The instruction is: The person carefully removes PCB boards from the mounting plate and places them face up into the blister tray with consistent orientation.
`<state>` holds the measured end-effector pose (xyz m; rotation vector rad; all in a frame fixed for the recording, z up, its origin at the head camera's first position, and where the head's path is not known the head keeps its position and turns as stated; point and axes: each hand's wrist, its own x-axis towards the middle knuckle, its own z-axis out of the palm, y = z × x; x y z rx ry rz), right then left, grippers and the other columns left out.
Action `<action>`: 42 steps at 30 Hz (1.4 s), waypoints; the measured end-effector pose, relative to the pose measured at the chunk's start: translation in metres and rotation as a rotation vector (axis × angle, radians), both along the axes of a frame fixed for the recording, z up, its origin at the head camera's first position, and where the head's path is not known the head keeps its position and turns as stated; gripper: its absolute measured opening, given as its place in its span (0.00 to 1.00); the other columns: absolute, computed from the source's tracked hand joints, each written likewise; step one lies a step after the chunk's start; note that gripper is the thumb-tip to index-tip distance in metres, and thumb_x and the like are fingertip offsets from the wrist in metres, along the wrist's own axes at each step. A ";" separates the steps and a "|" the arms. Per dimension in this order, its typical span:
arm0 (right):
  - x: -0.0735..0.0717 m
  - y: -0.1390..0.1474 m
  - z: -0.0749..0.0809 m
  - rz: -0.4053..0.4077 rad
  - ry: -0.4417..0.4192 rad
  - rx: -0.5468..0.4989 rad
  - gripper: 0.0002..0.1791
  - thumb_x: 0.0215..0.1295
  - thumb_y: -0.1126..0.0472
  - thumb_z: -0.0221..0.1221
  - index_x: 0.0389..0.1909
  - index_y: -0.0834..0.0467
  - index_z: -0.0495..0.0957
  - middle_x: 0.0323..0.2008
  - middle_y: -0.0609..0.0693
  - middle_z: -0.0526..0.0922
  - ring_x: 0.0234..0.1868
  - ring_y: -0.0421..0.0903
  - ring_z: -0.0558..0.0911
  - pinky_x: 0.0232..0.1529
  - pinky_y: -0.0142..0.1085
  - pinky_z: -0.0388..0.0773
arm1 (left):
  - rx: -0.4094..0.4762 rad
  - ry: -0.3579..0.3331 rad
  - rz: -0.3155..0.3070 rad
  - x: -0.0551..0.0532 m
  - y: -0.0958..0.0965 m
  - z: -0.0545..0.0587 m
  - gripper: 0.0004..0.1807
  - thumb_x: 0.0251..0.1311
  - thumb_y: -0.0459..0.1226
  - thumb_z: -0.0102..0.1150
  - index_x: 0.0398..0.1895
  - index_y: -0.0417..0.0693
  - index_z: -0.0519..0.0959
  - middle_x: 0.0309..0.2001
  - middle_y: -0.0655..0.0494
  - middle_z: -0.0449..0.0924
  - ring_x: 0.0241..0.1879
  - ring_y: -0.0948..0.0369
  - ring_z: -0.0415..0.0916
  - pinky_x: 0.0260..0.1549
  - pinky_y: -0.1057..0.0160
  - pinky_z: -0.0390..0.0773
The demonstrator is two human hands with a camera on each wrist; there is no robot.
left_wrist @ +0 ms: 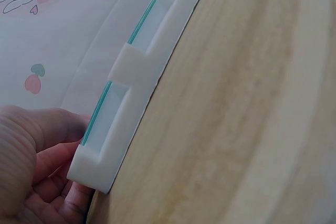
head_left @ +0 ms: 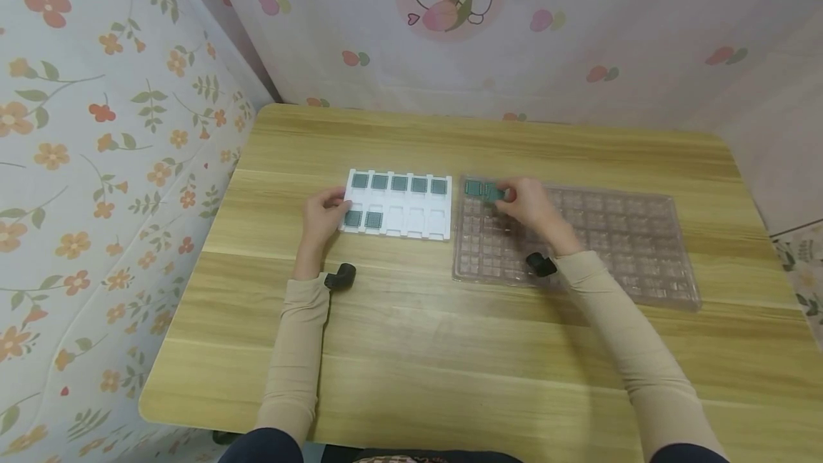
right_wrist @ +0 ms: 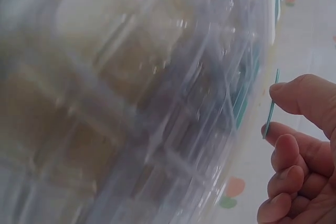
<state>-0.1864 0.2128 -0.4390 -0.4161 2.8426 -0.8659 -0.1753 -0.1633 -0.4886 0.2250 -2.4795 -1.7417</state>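
On the worktop (head_left: 411, 356), the left hand (head_left: 323, 218) grips the left end of a white tray (head_left: 414, 203) bearing five green squares (head_left: 399, 182) in its far row, two in the near. The right hand (head_left: 530, 202), fingers pinching another green square (head_left: 494, 192), is over the far-left part of a clear tray (head_left: 685, 256) on the right.

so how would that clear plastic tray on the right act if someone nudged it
The clear tray looks thin and see-through, so it is probably light for its size. Lying broad and low on the table, it would likely slide rather than tip. The green board in its far left corner might shift if jolted.
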 end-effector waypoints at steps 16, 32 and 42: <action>-0.008 0.022 0.001 -0.016 -0.010 0.055 0.19 0.59 0.66 0.59 0.49 0.73 0.75 0.28 0.61 0.78 0.26 0.52 0.74 0.29 0.44 0.71 | -0.008 -0.016 -0.011 0.001 0.000 0.001 0.16 0.53 0.26 0.60 0.48 0.30 0.78 0.40 0.35 0.79 0.37 0.56 0.74 0.33 0.75 0.72; -0.017 0.039 -0.003 0.007 -0.036 0.099 0.18 0.60 0.67 0.59 0.49 0.73 0.75 0.32 0.62 0.77 0.31 0.54 0.73 0.33 0.46 0.70 | 0.000 -0.028 -0.006 0.000 -0.001 0.001 0.17 0.53 0.26 0.60 0.48 0.31 0.78 0.39 0.35 0.79 0.36 0.56 0.74 0.32 0.74 0.72; -0.017 0.035 -0.003 0.015 -0.028 0.136 0.17 0.60 0.66 0.59 0.49 0.71 0.75 0.31 0.60 0.77 0.30 0.53 0.73 0.32 0.45 0.71 | 0.013 -0.027 -0.004 -0.001 -0.001 0.000 0.17 0.54 0.25 0.60 0.48 0.31 0.78 0.39 0.35 0.79 0.35 0.56 0.74 0.32 0.75 0.72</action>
